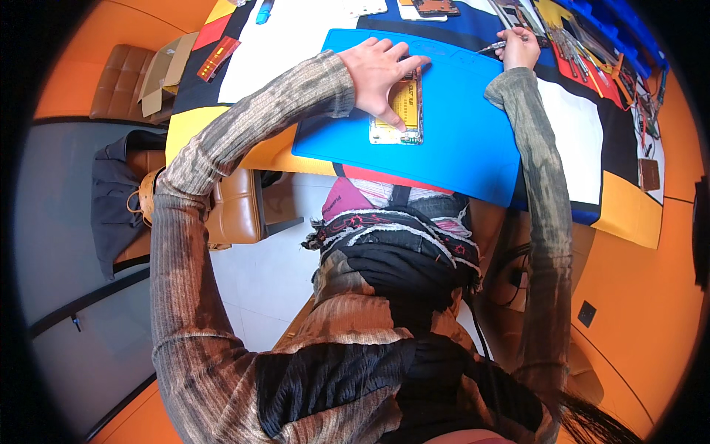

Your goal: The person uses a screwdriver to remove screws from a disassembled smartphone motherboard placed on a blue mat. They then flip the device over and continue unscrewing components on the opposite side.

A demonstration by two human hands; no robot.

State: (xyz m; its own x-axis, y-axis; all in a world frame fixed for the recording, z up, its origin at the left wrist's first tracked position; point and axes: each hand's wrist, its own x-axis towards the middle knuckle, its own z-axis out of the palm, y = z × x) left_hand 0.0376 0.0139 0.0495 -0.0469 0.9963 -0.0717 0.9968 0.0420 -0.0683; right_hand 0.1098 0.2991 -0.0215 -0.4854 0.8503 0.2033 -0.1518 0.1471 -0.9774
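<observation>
An opened phone (406,96) lies on a blue work mat (466,111), its yellow battery and lower circuit board exposed. My left hand (376,72) rests against its left side with fingers spread; the thumb reaches onto the lower part and the index finger lies across the top end. The palm and fingers hide some of the phone's left and upper parts. Over the mat's far right corner, my right hand (520,50) pinches a slim, dark, pointed tool (491,49), its tip toward the left and apart from the phone. The tool's exact kind is too small to make out.
Several slender hand tools (577,55) lie at the far right, beside blue bins (617,33) and tangled cables (651,107). More phone parts (436,7) sit at the far edge. A red card (219,59) is at left. Brown chairs (235,207) stand beside the table.
</observation>
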